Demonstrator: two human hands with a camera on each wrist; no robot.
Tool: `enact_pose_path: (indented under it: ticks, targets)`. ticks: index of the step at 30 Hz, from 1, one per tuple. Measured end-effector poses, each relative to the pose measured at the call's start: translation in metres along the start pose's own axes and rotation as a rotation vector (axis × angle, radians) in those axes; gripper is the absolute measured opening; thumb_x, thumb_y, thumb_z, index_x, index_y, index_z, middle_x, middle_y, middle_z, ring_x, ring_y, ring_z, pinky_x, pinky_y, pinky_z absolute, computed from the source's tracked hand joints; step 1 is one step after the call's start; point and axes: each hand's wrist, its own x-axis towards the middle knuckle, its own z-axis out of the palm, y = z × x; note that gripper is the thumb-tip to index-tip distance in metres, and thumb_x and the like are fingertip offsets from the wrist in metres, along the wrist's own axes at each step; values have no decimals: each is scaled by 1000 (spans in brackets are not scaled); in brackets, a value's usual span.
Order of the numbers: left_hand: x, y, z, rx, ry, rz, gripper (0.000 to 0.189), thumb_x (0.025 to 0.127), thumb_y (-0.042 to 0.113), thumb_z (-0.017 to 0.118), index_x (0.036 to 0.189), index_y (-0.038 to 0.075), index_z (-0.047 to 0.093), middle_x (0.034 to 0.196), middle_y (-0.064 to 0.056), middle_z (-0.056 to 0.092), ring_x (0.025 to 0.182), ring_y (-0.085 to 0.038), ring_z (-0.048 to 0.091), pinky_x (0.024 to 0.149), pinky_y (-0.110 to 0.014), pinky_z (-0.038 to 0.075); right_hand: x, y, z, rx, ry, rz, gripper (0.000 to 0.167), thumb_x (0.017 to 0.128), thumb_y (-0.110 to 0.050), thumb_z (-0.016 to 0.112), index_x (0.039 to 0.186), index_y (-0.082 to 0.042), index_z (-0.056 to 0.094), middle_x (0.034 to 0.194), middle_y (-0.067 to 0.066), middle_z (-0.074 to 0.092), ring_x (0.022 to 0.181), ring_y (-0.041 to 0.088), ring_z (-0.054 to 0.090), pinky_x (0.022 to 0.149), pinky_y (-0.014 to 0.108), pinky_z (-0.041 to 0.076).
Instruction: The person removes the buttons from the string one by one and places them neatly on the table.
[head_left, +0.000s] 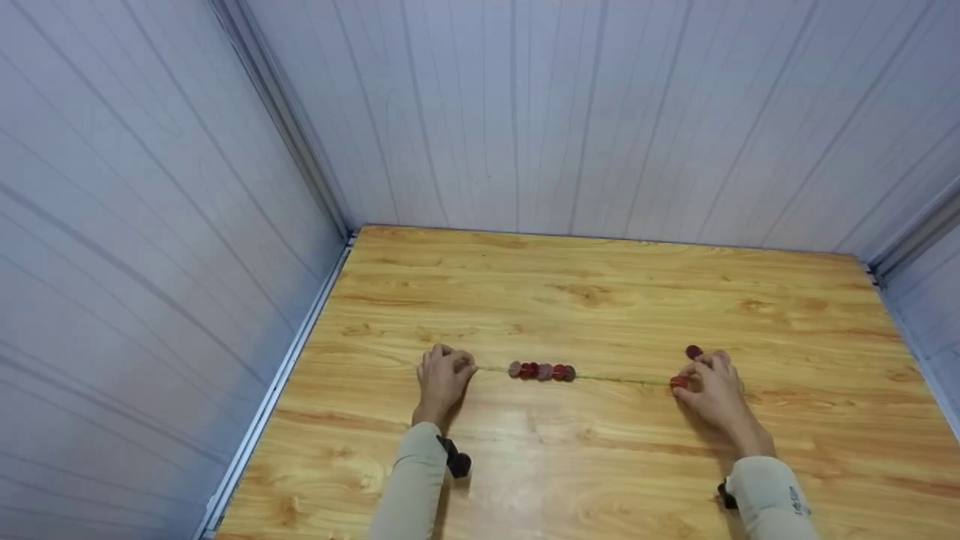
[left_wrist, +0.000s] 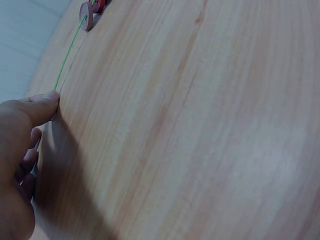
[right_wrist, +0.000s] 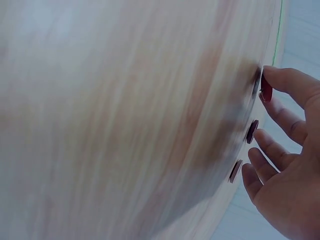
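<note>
A thin green string (head_left: 622, 379) stretches between the two hands, low over the wooden table. Several round buttons (head_left: 544, 371), red, dark red and dusky pink, sit threaded in a row on it, closer to the left side. My left hand (head_left: 442, 379) pinches one end of the string between thumb and forefinger. Thumb and forefinger of my right hand (head_left: 716, 390) pinch a red button (right_wrist: 267, 90) at the other end. Beside the right fingers lie a loose dark red button (head_left: 694, 351) and a paler button (right_wrist: 236, 171); in the head view the fingers partly hide the paler one.
The wood-grain table (head_left: 585, 300) meets a pale panelled wall (head_left: 555, 112) at the back. Another panelled wall (head_left: 150, 225) rises along the left edge, with a metal strip at its foot. Dark wrist devices (head_left: 457, 461) sit at both sleeves.
</note>
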Motion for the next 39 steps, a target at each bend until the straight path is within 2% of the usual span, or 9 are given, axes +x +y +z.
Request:
enact_pose_path:
  ticks: [10,18,23,30,39]
  targets:
    - [1,0,0,8,7,1,6,85,32,72,84,27,69,110,-5,54,101,-27,44,88,-49,30,-1,3,0,-5,13,-2,31,86,-19,70,109,-1,60,136,31,35,122,53,27,97,66,19]
    - [0,-1,1,12,9,-8,7,85,34,71,85,28,70,110,-5,54,99,-26,45,88,-48,32,-4,9,-5,25,15,40,34,88,-23,68,112,0,59,138,31,34,125,54,25,98,67,20]
    - [-1,-1,1,9,9,-12,7,85,34,71,84,27,70,109,-4,54,98,-25,44,87,-48,31,-7,17,-11,47,42,83,34,90,-24,66,112,0,57,138,36,31,124,56,24,98,68,18]
    - [-1,-2,1,0,12,-3,8,85,34,71,83,27,69,107,-3,53,95,-25,43,86,-48,30,-14,25,-18,47,111,173,43,91,-31,64,118,1,56,137,35,32,123,57,26,95,70,18]
    - [0,-1,0,-5,6,0,7,86,34,70,84,28,69,108,-3,52,96,-25,42,86,-48,30,-21,33,-21,41,147,281,46,94,-36,60,122,0,55,139,34,32,124,58,25,97,70,14]
